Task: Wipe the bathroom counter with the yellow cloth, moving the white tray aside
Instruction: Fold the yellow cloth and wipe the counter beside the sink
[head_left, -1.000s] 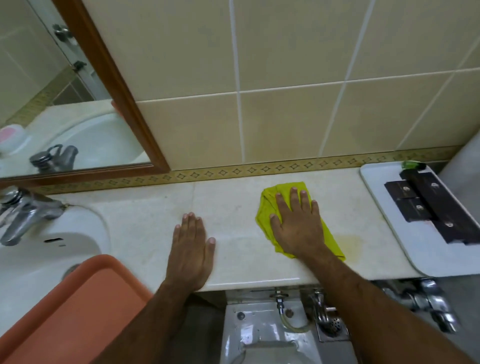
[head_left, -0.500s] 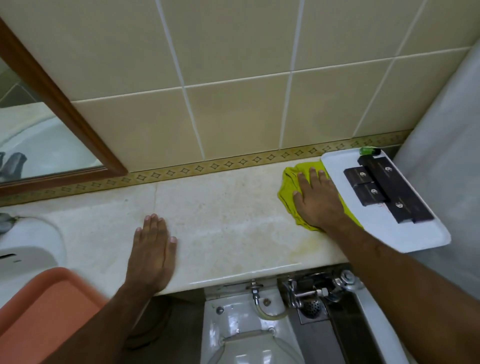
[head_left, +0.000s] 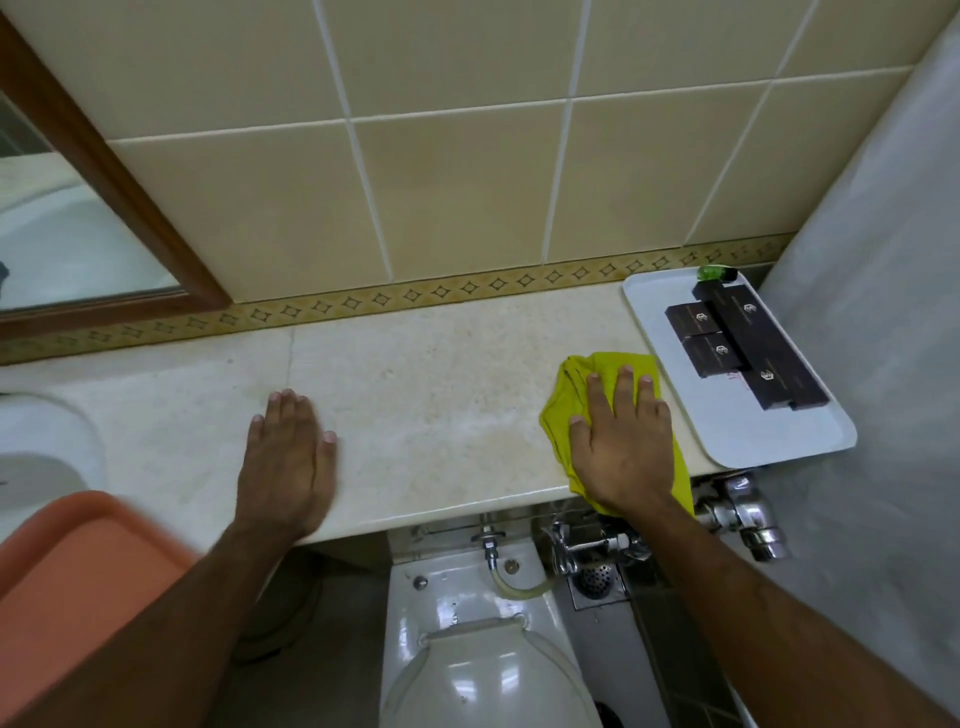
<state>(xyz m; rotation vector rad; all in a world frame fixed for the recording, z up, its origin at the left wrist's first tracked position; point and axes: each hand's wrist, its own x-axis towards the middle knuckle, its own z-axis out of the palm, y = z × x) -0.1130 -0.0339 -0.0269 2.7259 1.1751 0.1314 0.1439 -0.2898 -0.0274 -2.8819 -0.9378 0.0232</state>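
Note:
My right hand (head_left: 623, 441) presses flat on the yellow cloth (head_left: 561, 410), which lies crumpled near the front edge of the beige stone counter (head_left: 426, 395); part of the cloth hangs over that edge. Just right of the cloth stands the white tray (head_left: 727, 431) with dark brown boxes (head_left: 748, 348) and a small green bottle (head_left: 714, 273); its front corner overhangs the counter. My left hand (head_left: 285, 462) rests flat on the counter, fingers together, holding nothing.
A white sink (head_left: 41, 447) sits at the left with an orange basin (head_left: 67, 587) in front of it. A wood-framed mirror (head_left: 104, 171) hangs at the upper left. Below the counter are a toilet (head_left: 478, 660) and chrome valves (head_left: 743, 514). A grey wall (head_left: 872, 312) closes the right side.
My right hand has slid the cloth from the back beside the tray toward the counter's front edge. The view has shifted further right. My left hand stays planted.

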